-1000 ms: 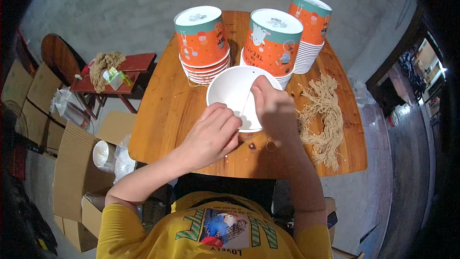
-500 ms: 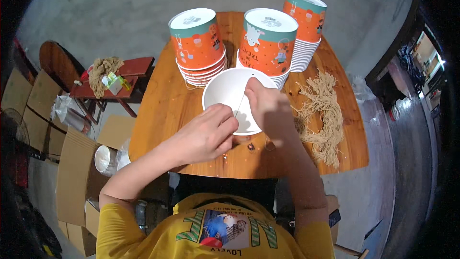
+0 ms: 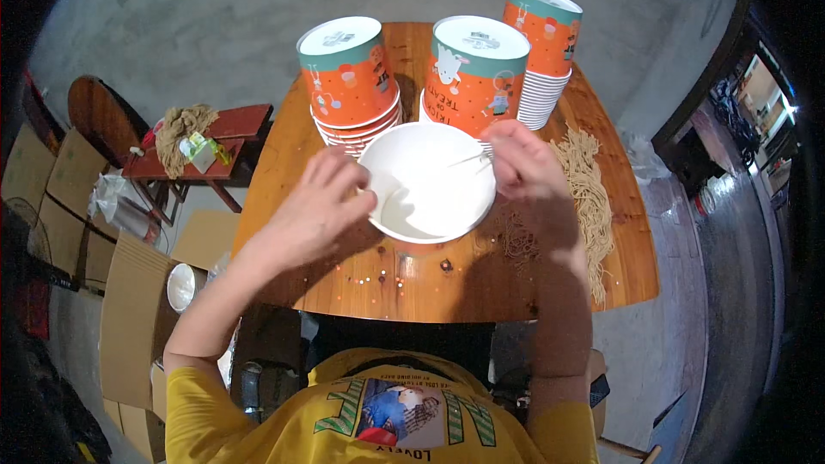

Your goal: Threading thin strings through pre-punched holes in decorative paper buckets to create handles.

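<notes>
Brown wooden table [image 3: 421, 302]: three stacks of upside-down orange-and-green paper buckets [image 3: 477, 90] behind, tan string bundle [image 3: 591, 193] right, partly blocked by right forearm [image 3: 563, 309]. White-lined round paper bucket [image 3: 438, 185] between hands, shadow inside. Right hand [image 3: 524, 161] pinching thin pale string [image 3: 464, 161] over its mouth; left hand [image 3: 322, 200] at left rim, grip can't tell.

Red bench [image 3: 242, 123] nr cardbd box [image 3: 133, 314]

- White-lined round paper bucket [image 3: 438, 193], orange outside, mouth facing upward.
- Thin pale strand [image 3: 465, 161], slanting over the bucket's mouth near its right rim.
</notes>
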The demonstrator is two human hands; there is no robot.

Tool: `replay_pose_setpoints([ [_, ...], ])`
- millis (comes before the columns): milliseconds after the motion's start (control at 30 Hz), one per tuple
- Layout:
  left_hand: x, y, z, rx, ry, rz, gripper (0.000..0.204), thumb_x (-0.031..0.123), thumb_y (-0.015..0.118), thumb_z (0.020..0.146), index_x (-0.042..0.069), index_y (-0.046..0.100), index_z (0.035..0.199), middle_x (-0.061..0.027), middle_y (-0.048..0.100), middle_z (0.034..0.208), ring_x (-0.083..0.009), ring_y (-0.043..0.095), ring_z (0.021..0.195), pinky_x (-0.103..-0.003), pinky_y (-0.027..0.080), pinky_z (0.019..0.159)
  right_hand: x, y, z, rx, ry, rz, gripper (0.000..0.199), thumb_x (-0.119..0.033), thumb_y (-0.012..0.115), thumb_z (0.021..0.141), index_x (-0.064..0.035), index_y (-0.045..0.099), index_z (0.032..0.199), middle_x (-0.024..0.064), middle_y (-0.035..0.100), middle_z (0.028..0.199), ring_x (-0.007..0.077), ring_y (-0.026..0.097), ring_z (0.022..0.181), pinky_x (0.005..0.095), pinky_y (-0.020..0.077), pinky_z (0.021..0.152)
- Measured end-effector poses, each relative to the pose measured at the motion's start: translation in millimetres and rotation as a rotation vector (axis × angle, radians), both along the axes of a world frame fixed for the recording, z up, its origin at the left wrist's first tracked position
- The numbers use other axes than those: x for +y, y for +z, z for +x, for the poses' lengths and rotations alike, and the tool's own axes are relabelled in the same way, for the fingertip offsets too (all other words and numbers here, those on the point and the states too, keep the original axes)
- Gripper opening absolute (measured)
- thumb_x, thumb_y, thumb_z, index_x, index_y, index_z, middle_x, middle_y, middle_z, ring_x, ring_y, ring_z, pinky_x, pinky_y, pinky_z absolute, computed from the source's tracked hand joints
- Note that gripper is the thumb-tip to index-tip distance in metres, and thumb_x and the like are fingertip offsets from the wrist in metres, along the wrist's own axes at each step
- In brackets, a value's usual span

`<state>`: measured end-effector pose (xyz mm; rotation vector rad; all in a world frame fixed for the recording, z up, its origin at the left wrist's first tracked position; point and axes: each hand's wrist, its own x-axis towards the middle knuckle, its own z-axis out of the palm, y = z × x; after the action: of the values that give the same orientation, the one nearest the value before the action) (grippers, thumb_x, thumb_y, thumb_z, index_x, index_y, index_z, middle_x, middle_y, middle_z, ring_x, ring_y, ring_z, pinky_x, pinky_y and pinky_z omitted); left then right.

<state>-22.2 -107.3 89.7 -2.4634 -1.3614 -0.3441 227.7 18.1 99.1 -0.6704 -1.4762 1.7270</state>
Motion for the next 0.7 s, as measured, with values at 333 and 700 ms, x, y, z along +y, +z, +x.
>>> replay_pose_setpoints([
  [333, 6, 1, -22, -0.383, 0.185, 0.087, 0.02, 0.001, 0.057, 0.079, 0.003, 0.059, 0.099, -0.0131, 0.054, 0.104, -0.0304, 0.053, 0.101, -0.037, 0.043, 0.088, -2, -10, 12, 0.306, -0.172, -0.149, 0.014, -0.016, 0.048, 0.095, -0.005, 0.052, 0.103, -0.0069, 0.033, 0.059, 0.0019, 0.028, 0.045, 0.018, 0.0221, 0.04],
  [700, -1, 15, 94, -1.577, 0.078, -0.928, 0.017, 0.007, 0.053, 0.094, 0.003, 0.046, 0.109, -0.0015, 0.056, 0.084, -0.0063, 0.053, 0.069, -0.021, 0.046, 0.06, -49, 9, -22, 0.386, -0.141, -0.172, 0.017, -0.021, 0.05, 0.095, -0.0065, 0.048, 0.104, -0.0048, 0.029, 0.056, 0.0049, 0.025, 0.045, 0.0217, 0.021, 0.041],
])
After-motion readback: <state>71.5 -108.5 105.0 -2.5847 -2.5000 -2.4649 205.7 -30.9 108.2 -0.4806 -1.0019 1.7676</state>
